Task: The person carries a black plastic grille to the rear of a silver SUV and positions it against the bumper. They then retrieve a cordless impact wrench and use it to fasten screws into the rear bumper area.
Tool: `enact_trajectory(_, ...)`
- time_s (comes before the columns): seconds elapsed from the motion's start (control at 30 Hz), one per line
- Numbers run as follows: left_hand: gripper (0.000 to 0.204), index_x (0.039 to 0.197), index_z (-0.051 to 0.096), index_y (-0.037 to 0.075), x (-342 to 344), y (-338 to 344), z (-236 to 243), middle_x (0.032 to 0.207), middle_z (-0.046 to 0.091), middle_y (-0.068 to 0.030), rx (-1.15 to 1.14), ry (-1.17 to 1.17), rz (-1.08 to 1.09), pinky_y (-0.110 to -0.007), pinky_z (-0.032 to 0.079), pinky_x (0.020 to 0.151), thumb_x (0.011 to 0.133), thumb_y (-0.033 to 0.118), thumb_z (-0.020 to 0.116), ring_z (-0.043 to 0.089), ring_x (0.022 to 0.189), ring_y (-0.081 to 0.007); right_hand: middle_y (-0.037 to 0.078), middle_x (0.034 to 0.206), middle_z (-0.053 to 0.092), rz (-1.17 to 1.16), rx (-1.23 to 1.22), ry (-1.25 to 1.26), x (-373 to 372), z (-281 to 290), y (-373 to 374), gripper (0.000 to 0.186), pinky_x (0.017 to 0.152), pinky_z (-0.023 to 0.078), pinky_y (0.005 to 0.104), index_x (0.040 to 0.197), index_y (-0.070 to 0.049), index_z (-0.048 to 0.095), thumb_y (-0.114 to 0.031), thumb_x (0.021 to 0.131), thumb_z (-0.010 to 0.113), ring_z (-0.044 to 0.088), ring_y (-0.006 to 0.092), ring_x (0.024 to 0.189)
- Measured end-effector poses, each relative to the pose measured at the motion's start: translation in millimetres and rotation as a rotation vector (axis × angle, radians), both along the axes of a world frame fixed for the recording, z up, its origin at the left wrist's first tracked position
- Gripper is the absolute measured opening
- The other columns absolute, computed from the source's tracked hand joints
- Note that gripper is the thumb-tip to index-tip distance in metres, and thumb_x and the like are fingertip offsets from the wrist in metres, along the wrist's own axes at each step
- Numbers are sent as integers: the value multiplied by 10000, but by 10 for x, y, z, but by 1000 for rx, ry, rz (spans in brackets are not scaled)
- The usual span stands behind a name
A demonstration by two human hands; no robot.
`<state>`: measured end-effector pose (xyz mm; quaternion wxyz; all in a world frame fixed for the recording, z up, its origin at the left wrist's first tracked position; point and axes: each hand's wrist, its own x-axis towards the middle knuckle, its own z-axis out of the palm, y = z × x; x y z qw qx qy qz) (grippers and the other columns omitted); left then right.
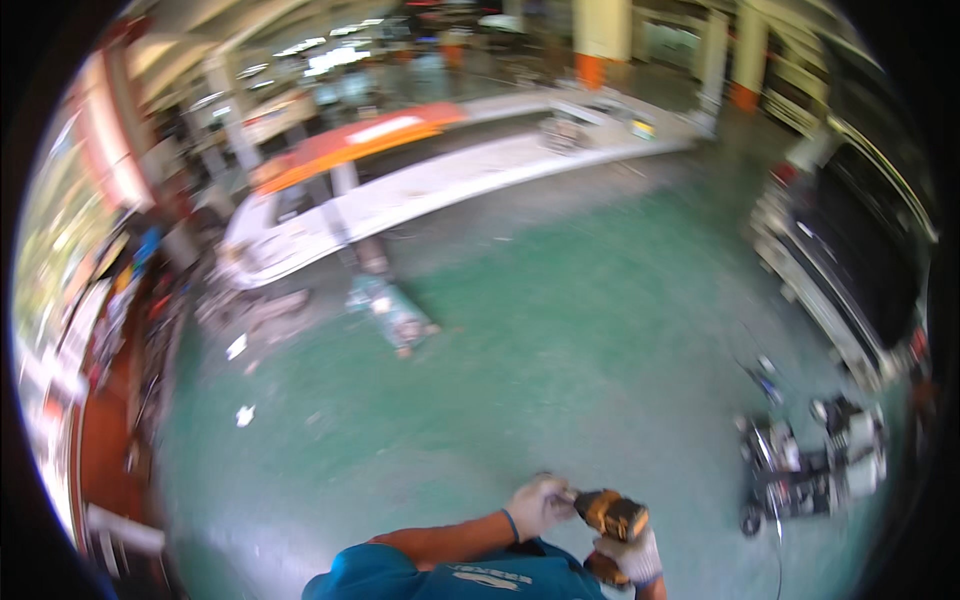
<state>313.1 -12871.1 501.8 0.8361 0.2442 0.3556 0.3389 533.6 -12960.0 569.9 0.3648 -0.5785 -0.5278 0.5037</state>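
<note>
A yellow-and-black cordless drill (614,514) is in front of my body at the lower edge, its front end pointing left. My right hand (638,556), in a pale glove, is wrapped round its handle, and part of the drill's base shows below the hand. At the drill's front end is my left hand (538,506), also in a pale glove, with its fingers closed at the chuck. Blur hides whether a bit or small part is between those fingers.
A long white frame platform (400,205) carries an orange panel (360,145) on the far side. A green jack-like device (390,312) lies before it. On the right are a vehicle with its rear open (850,240) and wheeled equipment (800,475). A cluttered reddish bench (108,430) lines the left.
</note>
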Motion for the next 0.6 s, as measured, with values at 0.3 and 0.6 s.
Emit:
enact_trajectory(0.3, 185, 1055, 619, 43, 1974, 2419, 954, 1037, 665, -130, -200, -238, -362, -432, 469, 963, 960, 195, 573, 623, 1014, -261, 65, 941, 699, -629, -103, 101, 1330, 748, 1470, 448, 772, 551, 329, 1095, -6, 642, -106, 698, 825, 659, 166, 835)
enact_trajectory(0.6, 146, 1069, 618, 66, 3891, 4071, 697, 1001, 679, -177, -284, -100, -323, -460, 529, 844, 957, 148, 571, 652, 910, -273, 193, 985, 685, -231, 135, -245, 3453, 132, 3034, 526, 728, 561, 423, 1211, -59, 597, -237, 750, 778, 671, 364, 790)
